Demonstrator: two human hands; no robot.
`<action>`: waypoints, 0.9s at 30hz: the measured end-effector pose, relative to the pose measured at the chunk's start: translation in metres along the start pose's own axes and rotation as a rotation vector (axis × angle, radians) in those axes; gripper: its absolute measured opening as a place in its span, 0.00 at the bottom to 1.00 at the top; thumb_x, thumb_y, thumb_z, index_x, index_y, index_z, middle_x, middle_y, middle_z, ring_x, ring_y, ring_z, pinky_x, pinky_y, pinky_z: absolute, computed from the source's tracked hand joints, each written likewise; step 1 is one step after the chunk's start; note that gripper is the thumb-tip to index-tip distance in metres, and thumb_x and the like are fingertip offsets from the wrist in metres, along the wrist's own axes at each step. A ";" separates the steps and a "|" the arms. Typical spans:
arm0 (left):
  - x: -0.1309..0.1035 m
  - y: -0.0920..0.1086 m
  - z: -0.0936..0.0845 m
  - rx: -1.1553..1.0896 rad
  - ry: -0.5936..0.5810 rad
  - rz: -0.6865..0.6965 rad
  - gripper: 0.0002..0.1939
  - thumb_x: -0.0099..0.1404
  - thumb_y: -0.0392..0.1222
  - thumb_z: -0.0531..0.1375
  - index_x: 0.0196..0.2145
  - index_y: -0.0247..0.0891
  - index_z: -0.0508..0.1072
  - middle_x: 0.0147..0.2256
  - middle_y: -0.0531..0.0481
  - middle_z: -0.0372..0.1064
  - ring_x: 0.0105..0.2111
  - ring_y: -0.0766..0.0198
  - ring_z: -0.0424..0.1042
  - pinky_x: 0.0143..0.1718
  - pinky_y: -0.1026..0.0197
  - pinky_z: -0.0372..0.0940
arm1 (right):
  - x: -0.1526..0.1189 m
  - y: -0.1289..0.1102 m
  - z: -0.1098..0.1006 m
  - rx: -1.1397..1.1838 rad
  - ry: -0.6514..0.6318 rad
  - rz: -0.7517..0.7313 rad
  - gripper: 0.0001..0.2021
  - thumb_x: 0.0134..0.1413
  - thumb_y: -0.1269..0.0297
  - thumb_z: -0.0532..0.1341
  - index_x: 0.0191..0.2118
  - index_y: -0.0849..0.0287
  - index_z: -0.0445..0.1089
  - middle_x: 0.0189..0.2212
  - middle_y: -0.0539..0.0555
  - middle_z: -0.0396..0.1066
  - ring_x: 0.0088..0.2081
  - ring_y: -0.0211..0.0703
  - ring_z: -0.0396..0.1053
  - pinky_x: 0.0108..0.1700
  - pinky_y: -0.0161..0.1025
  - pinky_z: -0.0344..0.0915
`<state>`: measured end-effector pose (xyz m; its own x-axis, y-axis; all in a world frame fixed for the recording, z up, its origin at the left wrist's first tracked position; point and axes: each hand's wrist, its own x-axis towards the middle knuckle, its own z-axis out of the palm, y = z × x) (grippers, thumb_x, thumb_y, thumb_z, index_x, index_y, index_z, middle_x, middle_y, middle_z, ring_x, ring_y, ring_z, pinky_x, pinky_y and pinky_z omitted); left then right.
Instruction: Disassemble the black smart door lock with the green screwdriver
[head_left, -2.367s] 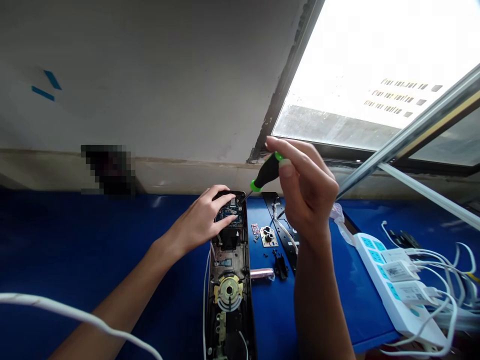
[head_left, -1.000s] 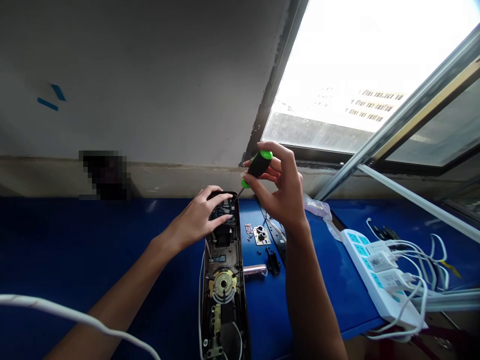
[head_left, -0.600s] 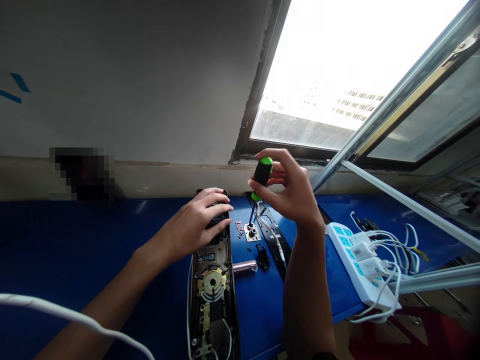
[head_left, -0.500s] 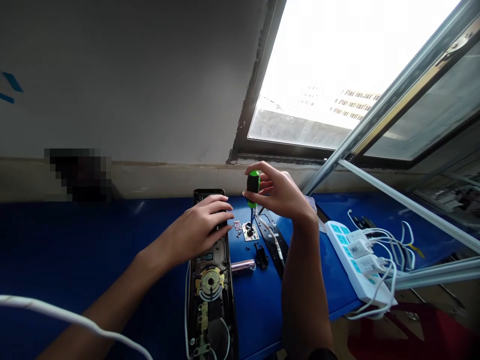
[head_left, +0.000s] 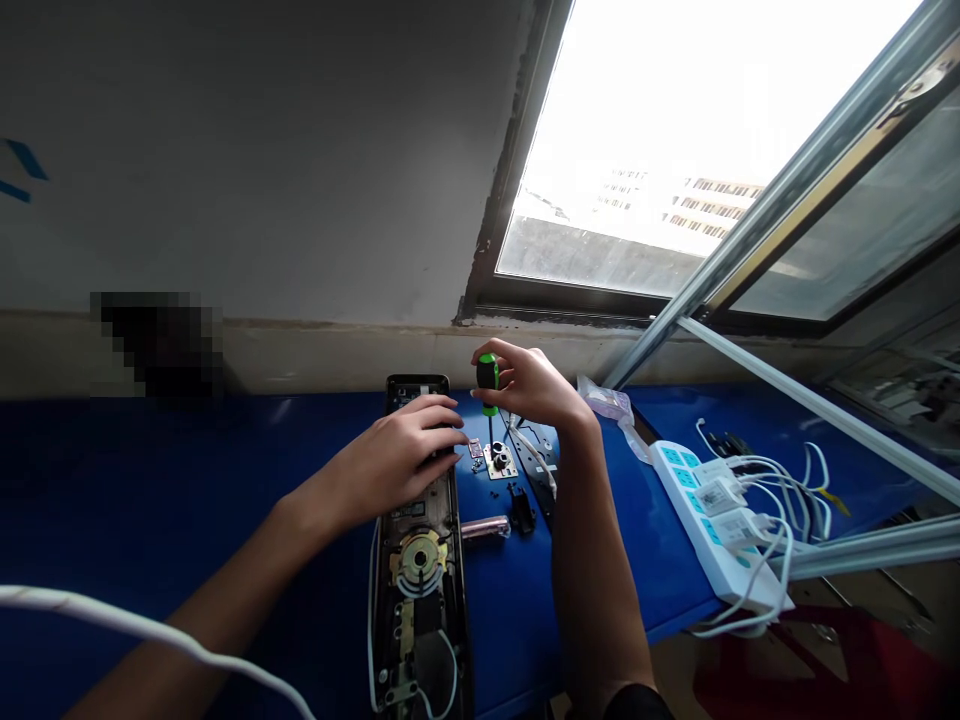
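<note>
In my right hand (head_left: 529, 383) is a green and black screwdriver (head_left: 488, 373), held upright by its handle. Its shaft points down at the left part of a small pale circuit board (head_left: 510, 467) that carries a round black part. I cannot tell whether the tip touches the board. My left hand (head_left: 409, 450) rests with fingers stretched across the upper part of a long black device housing (head_left: 422, 610), whose inside shows a round brass-coloured plate (head_left: 421, 562). A small reddish board (head_left: 475, 449) and tiny screws lie by my left fingertips.
A pink cylinder (head_left: 486, 528) and a black bracket (head_left: 522, 508) lie right of the housing. Behind my right wrist is a black panel (head_left: 534, 445) with a white cable. A white power strip (head_left: 701, 510) with several plugs stands right. A metal frame bar (head_left: 810, 405) crosses there.
My right hand has moved left with the screwdriver, whose shaft has gone from the board's round black part to its left side. My left hand stays on the housing.
</note>
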<state>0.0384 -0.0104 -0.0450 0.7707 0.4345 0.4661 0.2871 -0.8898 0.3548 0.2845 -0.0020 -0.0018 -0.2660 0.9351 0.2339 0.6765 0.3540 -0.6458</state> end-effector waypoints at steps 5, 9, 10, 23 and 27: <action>-0.003 -0.009 -0.020 -0.056 0.040 -0.063 0.13 0.75 0.46 0.59 0.50 0.40 0.81 0.49 0.44 0.76 0.49 0.56 0.76 0.50 0.54 0.73 | -0.013 -0.033 -0.009 0.020 0.091 -0.068 0.18 0.55 0.62 0.68 0.51 0.53 0.69 0.30 0.45 0.69 0.28 0.34 0.67 0.32 0.36 0.69; -0.009 -0.013 -0.045 -0.102 -0.027 -0.227 0.15 0.73 0.51 0.60 0.50 0.44 0.81 0.44 0.49 0.78 0.37 0.61 0.77 0.37 0.59 0.71 | -0.019 -0.056 -0.008 0.191 0.147 -0.157 0.22 0.56 0.62 0.68 0.56 0.52 0.68 0.31 0.45 0.72 0.30 0.37 0.73 0.32 0.36 0.73; -0.011 -0.013 -0.050 -0.106 -0.051 -0.247 0.15 0.72 0.52 0.60 0.49 0.45 0.81 0.42 0.49 0.78 0.35 0.61 0.77 0.36 0.60 0.71 | -0.019 -0.060 -0.007 0.238 0.161 -0.173 0.22 0.57 0.62 0.68 0.56 0.52 0.68 0.32 0.45 0.73 0.31 0.38 0.75 0.33 0.37 0.75; -0.016 -0.008 -0.065 -0.173 -0.192 -0.233 0.16 0.67 0.46 0.64 0.51 0.46 0.81 0.45 0.50 0.81 0.42 0.58 0.79 0.41 0.60 0.73 | -0.009 -0.071 0.010 0.332 0.613 -0.299 0.17 0.60 0.64 0.67 0.52 0.49 0.65 0.35 0.46 0.73 0.35 0.43 0.81 0.39 0.44 0.84; -0.013 -0.012 -0.060 -0.227 -0.205 -0.274 0.14 0.68 0.50 0.65 0.46 0.42 0.83 0.42 0.49 0.81 0.39 0.59 0.78 0.38 0.61 0.70 | -0.007 -0.072 0.012 0.349 0.645 -0.353 0.17 0.57 0.66 0.69 0.51 0.48 0.67 0.34 0.45 0.73 0.34 0.44 0.81 0.37 0.43 0.84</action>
<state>-0.0091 0.0031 -0.0072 0.7868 0.5944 0.1664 0.3829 -0.6814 0.6237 0.2294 -0.0342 0.0346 0.0966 0.6302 0.7704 0.3450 0.7048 -0.6199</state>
